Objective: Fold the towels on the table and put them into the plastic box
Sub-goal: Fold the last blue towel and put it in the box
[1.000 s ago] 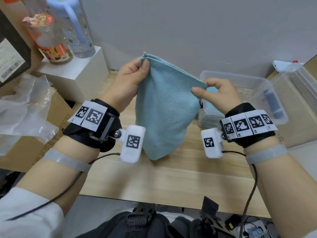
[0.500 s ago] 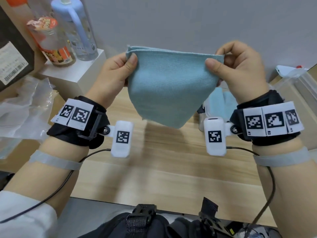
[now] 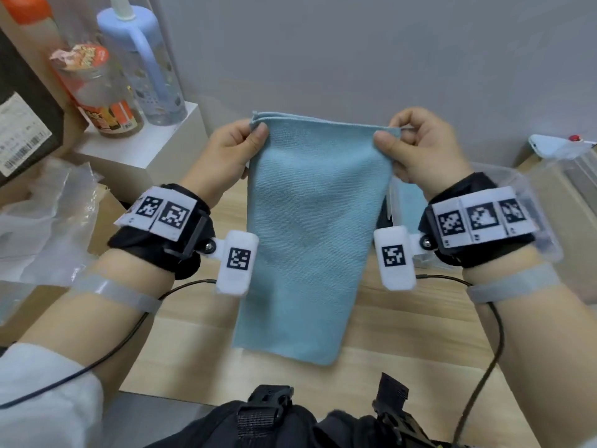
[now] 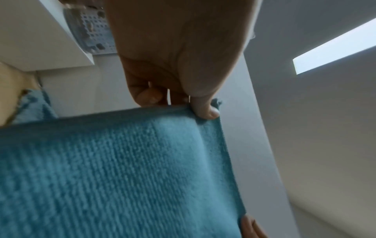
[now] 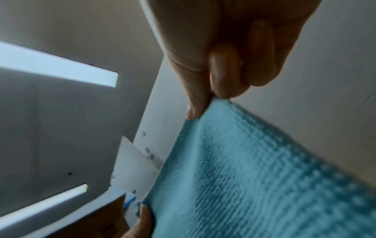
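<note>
Thumbs & fingers of your left hand (image 3: pixel 226 153) and right hand (image 3: pixel 420 150) are pinched on the top corners of the blue towel (image 3: pixel 310 234), so it hangs flat over the wooden table (image 3: pixel 403 350), w/ the plastic box (image 3: pixel 549 189) at your right, prob. ready for the next fold.

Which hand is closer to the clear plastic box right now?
Right. The right hand pinches the towel directly above the plastic box; the left hand holds the towel's opposite corner, farther away.
</note>
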Demonstrator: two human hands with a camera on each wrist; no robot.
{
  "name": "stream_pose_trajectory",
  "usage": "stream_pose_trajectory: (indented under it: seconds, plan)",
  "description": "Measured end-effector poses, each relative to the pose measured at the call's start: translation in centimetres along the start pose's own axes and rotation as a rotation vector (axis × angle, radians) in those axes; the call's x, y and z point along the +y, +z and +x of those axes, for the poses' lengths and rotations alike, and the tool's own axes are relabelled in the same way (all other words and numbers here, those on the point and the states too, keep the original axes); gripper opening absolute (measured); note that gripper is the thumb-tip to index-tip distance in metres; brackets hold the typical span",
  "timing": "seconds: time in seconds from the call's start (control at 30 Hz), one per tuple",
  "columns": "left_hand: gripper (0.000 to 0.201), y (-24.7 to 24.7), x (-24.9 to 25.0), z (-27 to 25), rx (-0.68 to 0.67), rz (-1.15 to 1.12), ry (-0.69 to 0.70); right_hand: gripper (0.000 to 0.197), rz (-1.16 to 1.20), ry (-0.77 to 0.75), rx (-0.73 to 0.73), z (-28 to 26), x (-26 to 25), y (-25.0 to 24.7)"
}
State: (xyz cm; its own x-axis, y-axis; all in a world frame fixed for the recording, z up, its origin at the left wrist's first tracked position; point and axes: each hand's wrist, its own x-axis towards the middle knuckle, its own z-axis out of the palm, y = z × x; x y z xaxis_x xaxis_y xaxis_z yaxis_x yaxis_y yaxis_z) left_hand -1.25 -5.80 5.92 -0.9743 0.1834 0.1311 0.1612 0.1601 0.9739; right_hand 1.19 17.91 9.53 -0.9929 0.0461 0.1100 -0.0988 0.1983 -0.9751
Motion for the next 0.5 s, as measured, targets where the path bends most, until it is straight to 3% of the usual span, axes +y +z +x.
stream_pose_trajectory:
  seconds: [0.1, 0.23, 0.37, 0.5]
  plan:
    - [0.025, 0.0, 0.1, 1.1, 0.079, -0.008, -0.006, 0.024, 0.002, 0.011, 0.025, 1.1, 0.3, 0.7]
    - [0.024, -0.5, 3.3, 1.7, 0.207, -0.062, 0.157, 0.022, 0.054, -0.164, 0.048, 1.6, -2.6, 1.0]
    - [0.024, -1.5, 3.8, 0.6, 0.172, -0.142, 0.286, 0.019, 0.059, -0.31, 0.035, 0.2, -4.3, 0.6]
    - [0.019, -1.4, -0.3, -1.9, 0.099, -0.12, 0.132, 0.015, -0.02, -0.217, -0.015, -2.0, -1.2, 0.5]
